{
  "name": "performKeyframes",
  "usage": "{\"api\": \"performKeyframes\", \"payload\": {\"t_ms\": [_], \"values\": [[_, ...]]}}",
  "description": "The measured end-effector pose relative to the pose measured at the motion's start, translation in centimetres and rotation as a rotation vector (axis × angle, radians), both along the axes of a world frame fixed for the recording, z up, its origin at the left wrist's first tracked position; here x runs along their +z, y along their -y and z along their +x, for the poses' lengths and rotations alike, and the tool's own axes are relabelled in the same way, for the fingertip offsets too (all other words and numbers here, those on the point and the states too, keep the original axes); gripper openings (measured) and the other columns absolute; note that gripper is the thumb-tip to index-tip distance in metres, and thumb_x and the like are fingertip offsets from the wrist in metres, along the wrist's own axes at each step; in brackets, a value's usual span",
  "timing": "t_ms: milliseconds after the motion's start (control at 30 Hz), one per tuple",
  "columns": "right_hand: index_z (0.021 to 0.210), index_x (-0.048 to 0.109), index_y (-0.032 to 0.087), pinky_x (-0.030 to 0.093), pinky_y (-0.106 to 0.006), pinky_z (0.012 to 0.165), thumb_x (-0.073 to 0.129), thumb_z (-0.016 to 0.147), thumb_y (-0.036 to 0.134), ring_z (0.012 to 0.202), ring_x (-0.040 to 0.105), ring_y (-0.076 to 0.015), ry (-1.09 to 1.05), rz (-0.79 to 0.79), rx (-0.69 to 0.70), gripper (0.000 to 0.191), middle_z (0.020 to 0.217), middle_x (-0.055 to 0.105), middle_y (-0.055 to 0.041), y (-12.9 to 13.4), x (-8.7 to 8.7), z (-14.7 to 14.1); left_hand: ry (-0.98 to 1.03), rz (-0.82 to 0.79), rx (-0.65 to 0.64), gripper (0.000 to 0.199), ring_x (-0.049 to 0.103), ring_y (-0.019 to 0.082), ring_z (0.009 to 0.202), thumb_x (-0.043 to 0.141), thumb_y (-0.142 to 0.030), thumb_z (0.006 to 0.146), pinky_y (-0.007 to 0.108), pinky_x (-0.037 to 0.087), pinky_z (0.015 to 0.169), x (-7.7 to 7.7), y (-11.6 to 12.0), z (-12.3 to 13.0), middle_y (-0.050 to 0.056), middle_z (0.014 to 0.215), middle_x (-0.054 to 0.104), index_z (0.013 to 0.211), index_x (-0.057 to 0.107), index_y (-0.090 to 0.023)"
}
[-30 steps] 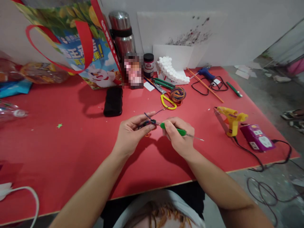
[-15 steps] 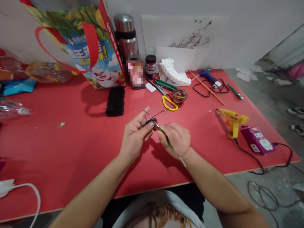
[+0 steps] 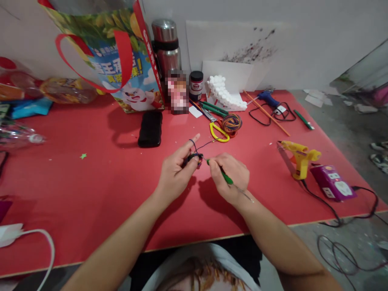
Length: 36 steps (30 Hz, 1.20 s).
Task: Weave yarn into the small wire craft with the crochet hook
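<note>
My left hand (image 3: 178,167) pinches a small dark multicoloured piece of crochet (image 3: 199,160) between thumb and fingers. A strand of dark yarn loops over its raised index finger and leads back toward a striped ball of yarn (image 3: 232,123). In my right hand (image 3: 230,176) is a crochet hook with a green handle (image 3: 226,177), held like a pen, its thin metal rear end pointing toward my wrist. The hook's front end meets the right edge of the crochet piece; its very tip is too small to make out.
Yellow-handled scissors (image 3: 219,133) lie beside the yarn ball, and a black case (image 3: 150,129) lies left of them. A yellow glue gun (image 3: 300,157) and a purple power socket box (image 3: 333,182) stand at right. A large printed bag (image 3: 121,68) and a steel flask (image 3: 166,46) stand behind.
My right hand has drawn back to the right with the crochet hook, widening the space between the hands. The yarn over my left index finger has shifted, and the view has moved slightly left.
</note>
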State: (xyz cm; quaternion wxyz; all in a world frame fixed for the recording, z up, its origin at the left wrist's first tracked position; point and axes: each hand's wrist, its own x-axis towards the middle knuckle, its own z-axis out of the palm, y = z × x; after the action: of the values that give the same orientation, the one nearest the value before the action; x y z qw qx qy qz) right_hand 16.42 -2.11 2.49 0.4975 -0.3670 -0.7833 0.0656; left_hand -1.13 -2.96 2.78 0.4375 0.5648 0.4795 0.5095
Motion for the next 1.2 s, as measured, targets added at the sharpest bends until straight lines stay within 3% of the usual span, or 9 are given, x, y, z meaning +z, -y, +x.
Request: {"api": "performKeyframes", "payload": {"t_ms": [233, 500, 633, 900, 1200], "values": [[0.078, 0.064, 0.021, 0.045, -0.030, 0.061, 0.060, 0.103, 0.022, 0.060, 0.058, -0.0133, -0.176, -0.242, 0.081, 0.026, 0.067, 0.063, -0.0001, -0.2, 0.8, 1.2, -0.114, -0.012, -0.036, 0.058, 0.043, 0.009, 0.062, 0.069, -0.018, 0.090, 0.021, 0.040, 0.058, 0.3, -0.4, -0.9, 0.000, 0.079, 0.063, 0.148, 0.067, -0.021], [0.063, 0.060, 0.019, 0.038, -0.028, 0.056, 0.065, 0.099, 0.023, 0.054, 0.048, -0.0094, -0.333, -0.520, 0.164, 0.036, 0.058, 0.056, 0.0032, -0.9, 1.9, 2.0, -0.052, -0.067, -0.172, 0.058, 0.047, 0.009, 0.059, 0.067, -0.012, 0.084, 0.019, 0.039, 0.055, 1.4, -0.4, -1.0, -0.002, 0.069, 0.057, 0.141, 0.073, -0.021], [0.062, 0.065, 0.018, 0.035, -0.027, 0.053, 0.071, 0.096, 0.026, 0.052, 0.044, -0.0092, -0.450, -0.694, 0.243, 0.036, 0.055, 0.053, 0.0040, -1.4, 1.6, 2.6, 0.006, -0.123, -0.222, 0.056, 0.045, 0.008, 0.057, 0.068, -0.010, 0.081, 0.018, 0.040, 0.054, 1.9, -0.2, -1.0, -0.002, 0.068, 0.056, 0.134, 0.078, -0.023], [0.062, 0.069, 0.017, 0.021, -0.022, 0.042, 0.082, 0.084, 0.035, 0.042, 0.035, -0.0057, -0.761, -1.071, 0.393, 0.031, 0.049, 0.051, 0.0048, -2.2, 0.9, 2.4, 0.169, -0.210, -0.379, 0.060, 0.047, 0.008, 0.054, 0.063, -0.008, 0.080, 0.021, 0.045, 0.054, 1.0, 0.0, -1.9, -0.001, 0.068, 0.055, 0.135, 0.078, -0.028], [0.063, 0.069, 0.017, 0.020, -0.020, 0.040, 0.083, 0.082, 0.037, 0.038, 0.036, -0.0048, -0.902, -1.147, 0.456, 0.031, 0.046, 0.052, 0.0053, -1.9, 0.5, 1.5, 0.296, -0.212, -0.436, 0.050, 0.061, 0.012, 0.063, 0.075, -0.029, 0.093, 0.023, 0.046, 0.057, 0.2, 0.1, -1.3, 0.002, 0.077, 0.064, 0.142, 0.072, -0.031]]}}
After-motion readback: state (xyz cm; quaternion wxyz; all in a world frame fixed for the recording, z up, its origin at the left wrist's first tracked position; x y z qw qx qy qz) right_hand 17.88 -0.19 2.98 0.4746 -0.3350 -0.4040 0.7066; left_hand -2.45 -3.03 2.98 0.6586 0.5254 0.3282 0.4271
